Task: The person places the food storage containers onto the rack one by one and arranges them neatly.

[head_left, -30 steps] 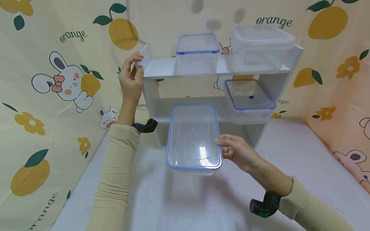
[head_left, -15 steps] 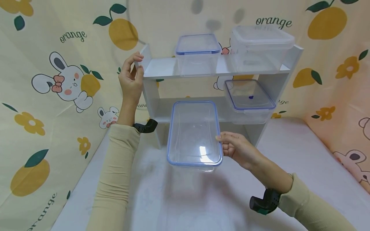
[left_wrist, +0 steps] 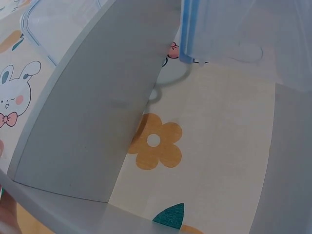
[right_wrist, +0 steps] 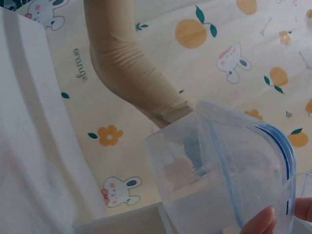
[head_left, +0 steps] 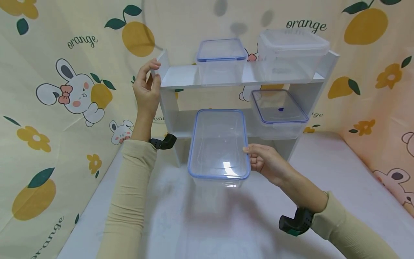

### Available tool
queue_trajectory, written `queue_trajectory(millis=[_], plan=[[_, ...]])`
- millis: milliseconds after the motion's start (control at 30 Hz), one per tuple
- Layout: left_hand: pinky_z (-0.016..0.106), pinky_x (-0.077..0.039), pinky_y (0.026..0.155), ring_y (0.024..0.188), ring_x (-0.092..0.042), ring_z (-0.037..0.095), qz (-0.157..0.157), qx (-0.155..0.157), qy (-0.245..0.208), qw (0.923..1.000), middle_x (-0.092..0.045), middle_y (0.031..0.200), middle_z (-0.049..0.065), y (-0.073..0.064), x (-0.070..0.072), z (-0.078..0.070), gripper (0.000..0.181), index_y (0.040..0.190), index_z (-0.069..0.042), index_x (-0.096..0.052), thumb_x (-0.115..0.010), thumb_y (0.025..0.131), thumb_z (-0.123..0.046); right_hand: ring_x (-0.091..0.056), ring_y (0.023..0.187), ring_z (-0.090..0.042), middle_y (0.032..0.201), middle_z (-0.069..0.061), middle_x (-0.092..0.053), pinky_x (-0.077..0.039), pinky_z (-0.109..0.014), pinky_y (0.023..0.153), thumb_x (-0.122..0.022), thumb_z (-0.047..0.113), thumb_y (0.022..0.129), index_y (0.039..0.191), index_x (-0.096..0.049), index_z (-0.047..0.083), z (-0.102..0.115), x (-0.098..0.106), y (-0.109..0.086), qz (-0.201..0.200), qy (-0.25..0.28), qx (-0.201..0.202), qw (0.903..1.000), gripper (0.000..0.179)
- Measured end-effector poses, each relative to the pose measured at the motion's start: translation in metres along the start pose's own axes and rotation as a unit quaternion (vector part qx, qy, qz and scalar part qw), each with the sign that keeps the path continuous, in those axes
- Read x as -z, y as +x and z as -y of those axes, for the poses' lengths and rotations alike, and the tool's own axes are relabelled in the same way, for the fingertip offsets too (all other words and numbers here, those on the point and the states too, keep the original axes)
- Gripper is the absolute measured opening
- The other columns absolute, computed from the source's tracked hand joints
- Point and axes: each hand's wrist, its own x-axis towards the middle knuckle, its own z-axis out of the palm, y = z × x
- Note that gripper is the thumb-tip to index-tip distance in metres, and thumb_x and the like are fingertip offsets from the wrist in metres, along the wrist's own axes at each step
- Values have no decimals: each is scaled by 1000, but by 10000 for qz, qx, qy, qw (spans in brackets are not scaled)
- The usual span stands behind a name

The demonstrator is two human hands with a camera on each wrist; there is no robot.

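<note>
My right hand (head_left: 268, 163) holds a clear plastic food container (head_left: 218, 144) with a blue-rimmed lid by its right side, in front of the white shelf (head_left: 197, 122). Thumb and fingers are at the lid's rim. In the right wrist view the container (right_wrist: 214, 195) appears up close with a thumb (right_wrist: 262, 222) on it. At the upper left of the shelf, my left hand (head_left: 147, 88) grips the edge of the side panel. The left wrist view looks into a shelf bay between grey-white boards (left_wrist: 92, 107), with the held container (left_wrist: 234, 34) at its top.
On the top shelf stand a blue-lidded container (head_left: 221, 61) and a larger clear-lidded container (head_left: 292, 57). Another container (head_left: 279, 115) with a dark blue rim sits at the right of the middle shelf. The shelf stands on a white table (head_left: 161, 216) against printed cloth.
My right hand has lifted the container slightly, and its lid has tipped toward level, showing more of its front wall. The left hand stays at the side panel.
</note>
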Motion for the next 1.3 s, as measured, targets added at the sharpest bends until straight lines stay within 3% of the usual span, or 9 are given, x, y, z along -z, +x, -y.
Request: queue_trajectory(millis=[467, 700, 900, 1100, 1300], plan=[[28, -39, 117, 132, -52, 15, 10, -5, 121, 9999, -62, 110, -14, -1, 1, 1, 24, 102, -14, -62, -49, 90, 3, -69, 79, -5, 88, 8, -71, -59, -20, 78, -48, 21, 97, 105, -59, 13, 0, 2, 4, -142, -76, -127, 9998, 16], [27, -38, 117, 133, -51, 16, 1, 21, 59, 10000, -62, 109, -13, 0, 0, 0, 26, 99, -16, -61, -48, 90, 5, -65, 74, -4, 83, 7, -68, -58, -18, 74, -49, 19, 96, 101, -59, 12, 1, 1, 7, -277, 90, -267, 9992, 13], [26, -37, 118, 134, -49, 16, -18, 310, -56, 9995, -62, 108, -12, -2, -2, -10, 25, 97, -14, -61, -48, 89, 5, -64, 72, -4, 80, 7, -67, -58, -18, 73, -50, 19, 96, 100, -58, 11, 0, 2, 9, -333, 148, -297, 9989, 12], [26, -37, 118, 134, -50, 17, 4, 391, -63, 9992, -62, 108, -10, -6, -5, -27, 23, 97, -12, -61, -47, 89, 5, -62, 71, -4, 79, 7, -65, -57, -18, 72, -50, 19, 96, 102, -55, 9, -1, 3, 11, -396, 107, -303, 9987, 13], [27, -37, 118, 134, -50, 17, 3, 371, -31, 9993, -62, 109, -10, -6, -4, -26, 24, 97, -13, -61, -47, 89, 5, -60, 69, -4, 77, 8, -64, -55, -16, 69, -51, 20, 96, 102, -54, 8, -1, 3, 14, -458, 147, -357, 9982, 13]])
